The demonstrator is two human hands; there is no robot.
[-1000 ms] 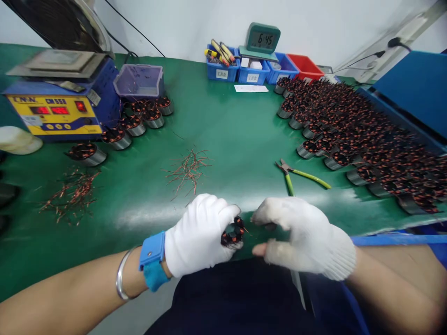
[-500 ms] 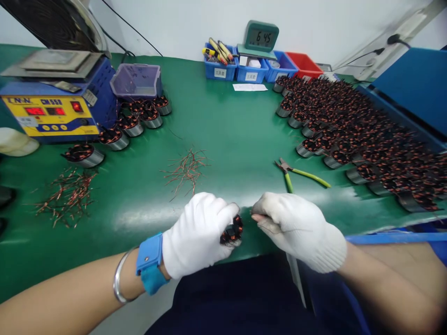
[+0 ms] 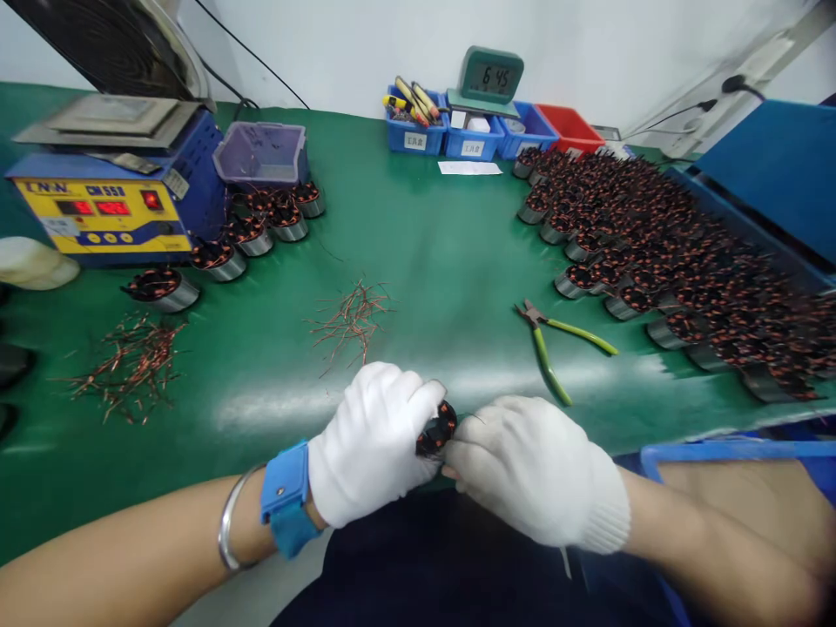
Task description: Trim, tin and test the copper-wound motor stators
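My left hand (image 3: pixel 372 440), in a white glove with a blue wrist strap, is closed around a small motor stator (image 3: pixel 436 429) wound with copper wire, held at the near edge of the green mat (image 3: pixel 424 261). My right hand (image 3: pixel 529 466), also gloved, presses against the stator from the right with its fingers curled onto it. Green-handled cutters (image 3: pixel 549 344) lie on the mat just beyond my right hand.
Many wound stators (image 3: pixel 659 244) cover the right side. A few more (image 3: pixel 261 222) sit by the yellow-and-blue solder unit (image 3: pixel 111 196) and a clear box (image 3: pixel 261 152). Cut wire scraps lie mid-mat (image 3: pixel 349 318) and left (image 3: pixel 131 361). Blue and red bins (image 3: pixel 483 131) and a clock (image 3: pixel 491 77) stand behind.
My right hand has moved left and toward me, closing onto the stator. My left hand has kept its hold on the stator almost in place.
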